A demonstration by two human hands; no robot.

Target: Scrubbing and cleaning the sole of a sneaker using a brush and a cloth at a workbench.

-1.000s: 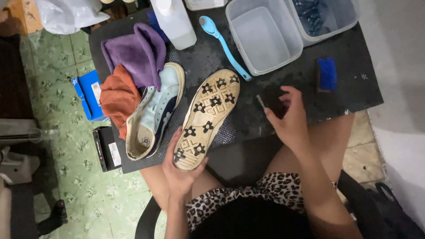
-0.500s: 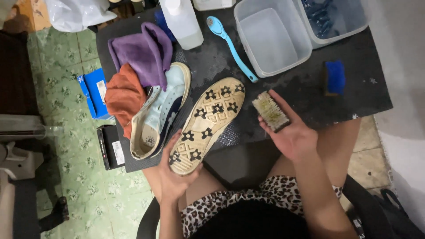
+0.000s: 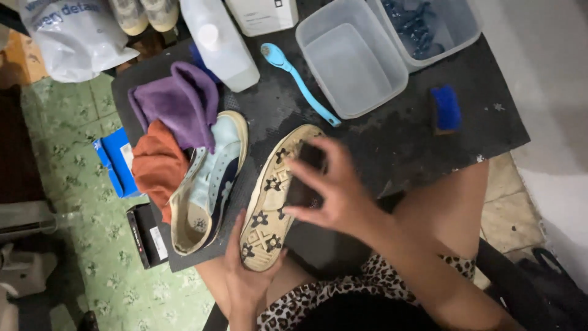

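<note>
Right hand (image 3: 334, 193) was what I watched first: its fingers were wrapped around a dark brush (image 3: 304, 175), pressing it flat onto the upturned sole of a shoe (image 3: 272, 202). That shoe lay sole-up on the black mat (image 3: 404, 138), its toe pointing toward one o'clock and its heel toward seven. I saw the left hand (image 3: 245, 279) cupped under the heel, gripping it from six o'clock. At nine o'clock of the right hand, just beside the gripped shoe, a second shoe (image 3: 205, 184) lay with its opening up. A blue scrubber (image 3: 297, 83) and an empty tub (image 3: 349, 58) sat at twelve o'clock, well apart from both hands.
</note>
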